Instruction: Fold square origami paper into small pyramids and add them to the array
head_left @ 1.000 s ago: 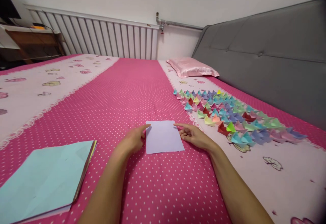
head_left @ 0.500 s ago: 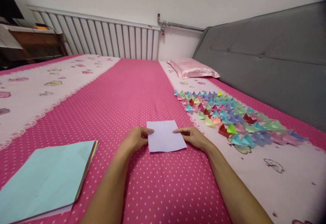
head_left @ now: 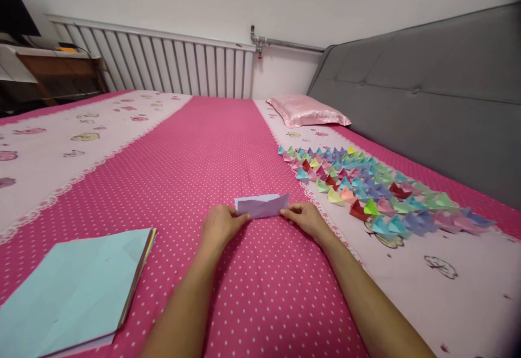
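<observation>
A: Fingers?
B: Left hand (head_left: 222, 224) is pinching a doubled lilac paper (head_left: 264, 208) near its lower left corner; right hand (head_left: 306, 218) is pinching near the lower right.
A: Position of paper?
B: It is spanning the gap between the hands, over the dotted bedspread (head_left: 264, 298); contact beneath, cannot tell.
A: Handling?
B: Judging it light, thin, easily creased; corners are offering the best hold.
A: Containers?
B: None showing. Small folded papers (head_left: 366, 184) are standing in rows rightward; a paper stack (head_left: 73, 287) is lying leftward.
</observation>
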Motion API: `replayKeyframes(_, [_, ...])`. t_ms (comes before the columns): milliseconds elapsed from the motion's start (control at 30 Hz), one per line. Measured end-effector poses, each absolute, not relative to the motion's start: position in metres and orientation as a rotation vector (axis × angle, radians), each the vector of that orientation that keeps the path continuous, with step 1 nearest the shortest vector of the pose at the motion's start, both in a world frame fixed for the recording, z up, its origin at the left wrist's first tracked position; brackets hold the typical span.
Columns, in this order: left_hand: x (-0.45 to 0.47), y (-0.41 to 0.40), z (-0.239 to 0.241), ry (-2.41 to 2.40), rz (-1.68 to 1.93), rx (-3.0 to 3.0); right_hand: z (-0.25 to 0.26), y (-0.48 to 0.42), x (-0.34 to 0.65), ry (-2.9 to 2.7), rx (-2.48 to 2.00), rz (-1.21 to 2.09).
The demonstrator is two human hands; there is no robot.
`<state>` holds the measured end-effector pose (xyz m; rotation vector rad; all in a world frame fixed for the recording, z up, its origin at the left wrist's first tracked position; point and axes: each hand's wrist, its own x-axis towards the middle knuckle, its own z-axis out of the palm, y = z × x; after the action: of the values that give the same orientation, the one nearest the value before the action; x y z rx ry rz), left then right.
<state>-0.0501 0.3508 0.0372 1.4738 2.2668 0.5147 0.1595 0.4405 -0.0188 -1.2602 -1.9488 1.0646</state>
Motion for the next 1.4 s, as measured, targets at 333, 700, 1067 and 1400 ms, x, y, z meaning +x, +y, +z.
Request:
replayKeyframes(333, [-0.046,0.353,0.029,2.425,0.459,1.385,-0.019,0.437,0.151,-1.916,-1.468,0.804])
replayKeyframes(700, [-0.024,0.358,0.021,2.021,0.707,2.314,-0.002,0.415,0.134,-1.929,-1.244,0.400])
replayKeyframes(1067, [-0.019,0.364,-0.005,1.774,0.215,2.277,-0.011,0.402,0.119,-2.612,-0.835,0.673])
replayKeyframes(1400, [-0.028,0.366,-0.003,1.947,0.097,2.155,-0.021,0.410,0.121,-2.659,-1.046,0.577])
